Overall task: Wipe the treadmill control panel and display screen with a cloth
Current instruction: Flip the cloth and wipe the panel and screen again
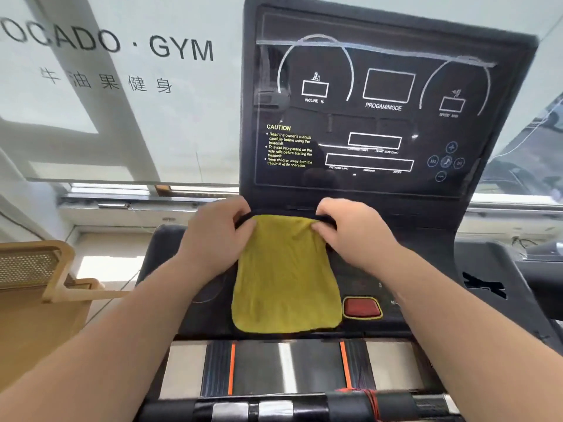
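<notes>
Below the display screen [380, 117], a yellow cloth [285, 275] is spread flat on the control panel [396, 287], its long axis running from the screen's lower edge down toward the handlebar [289, 409]. Its top edge is pinched at both corners: left hand [217, 236] at the left, right hand [350, 229] at the right, fingers curled closed on the dark hem. Both hands are judged equally near the screen, which lies directly above; a red button [362, 307] sits just right of the cloth.
</notes>
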Demonstrator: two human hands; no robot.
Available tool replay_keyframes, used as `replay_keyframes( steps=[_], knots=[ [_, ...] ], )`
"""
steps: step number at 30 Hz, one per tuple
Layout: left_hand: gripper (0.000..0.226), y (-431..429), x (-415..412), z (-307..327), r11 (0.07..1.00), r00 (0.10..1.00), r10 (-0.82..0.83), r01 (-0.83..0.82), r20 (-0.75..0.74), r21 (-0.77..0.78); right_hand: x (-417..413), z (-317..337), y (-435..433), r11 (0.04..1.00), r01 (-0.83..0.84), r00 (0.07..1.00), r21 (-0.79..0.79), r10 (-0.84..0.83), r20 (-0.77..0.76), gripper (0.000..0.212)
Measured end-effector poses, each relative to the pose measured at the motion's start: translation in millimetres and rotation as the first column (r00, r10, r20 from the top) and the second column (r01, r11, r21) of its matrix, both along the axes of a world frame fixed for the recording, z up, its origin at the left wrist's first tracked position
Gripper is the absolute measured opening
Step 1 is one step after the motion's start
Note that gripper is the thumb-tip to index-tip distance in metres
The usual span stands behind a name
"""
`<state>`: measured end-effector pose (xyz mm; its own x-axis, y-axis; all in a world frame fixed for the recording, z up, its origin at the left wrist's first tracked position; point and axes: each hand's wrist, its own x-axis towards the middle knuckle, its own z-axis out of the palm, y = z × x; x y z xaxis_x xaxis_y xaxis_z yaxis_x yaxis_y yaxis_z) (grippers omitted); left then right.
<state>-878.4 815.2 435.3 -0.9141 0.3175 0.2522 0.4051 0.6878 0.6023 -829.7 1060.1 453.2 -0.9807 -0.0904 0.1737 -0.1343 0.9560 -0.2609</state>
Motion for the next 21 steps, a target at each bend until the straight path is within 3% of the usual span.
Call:
replay_keyframes(
  steps=[6, 9, 11, 13, 15, 17, 19, 21],
  knots=[
    [0.011, -3.4, -7.0, 83.5, 0.977, 0.971, 0.116, -0.073, -0.208, 0.202, 0.9, 85.0, 8.2, 0.996, -0.021, 0.931, -0.083, -0.011, -0.365, 0.011],
    [0.009, -12.5, 9.2, 83.0, 0.971, 0.971, 0.055, 0.002, -0.231, 0.24, 24.6, 89.4, 5.7, 0.998, -0.059, 0.922, -0.035, 0.041, -0.384, 0.011],
    [0.012, -22.4, 23.0, 55.2, 0.983, 0.973, -0.064, 0.1, -0.222, 0.155, 41.5, 68.7, 4.8, 0.99, -0.125, 0.962, 0.058, 0.136, -0.235, 0.009],
    [0.01, -34.0, 39.0, 14.1, 0.978, 0.969, -0.207, 0.207, -0.136, -0.013, 58.1, 31.7, 4.9, 0.965, -0.222, 0.975, 0.138, 0.216, 0.057, 0.008],
    [0.01, -44.2, 57.0, -30.7, 0.934, 0.942, -0.335, 0.332, 0.001, -0.134, 75.0, -8.2, 1.6, 0.946, -0.295, 0.908, 0.138, 0.232, 0.35, 0.012],
    [0.011, -51.3, 75.3, -67.5, 0.885, 0.905, -0.408, 0.425, 0.122, -0.191, 86.9, -34.5, -3.6, 0.944, -0.318, 0.821, 0.094, 0.224, 0.525, 0.024],
    [0.012, -55.5, 87.5, -87.8, 0.868, 0.884, -0.435, 0.462, 0.173, -0.18, 90.6, -45.3, -9.8, 0.956, -0.289, 0.796, 0.044, 0.214, 0.567, 0.045],
    [0.012, -57.8, 91.5, -93.2, 0.871, 0.881, -0.438, 0.466, 0.18, -0.156, 86.0, -51.3, -19.7, 0.978, -0.208, 0.856, -0.031, 0.197, 0.477, 0.06]
  ],
)
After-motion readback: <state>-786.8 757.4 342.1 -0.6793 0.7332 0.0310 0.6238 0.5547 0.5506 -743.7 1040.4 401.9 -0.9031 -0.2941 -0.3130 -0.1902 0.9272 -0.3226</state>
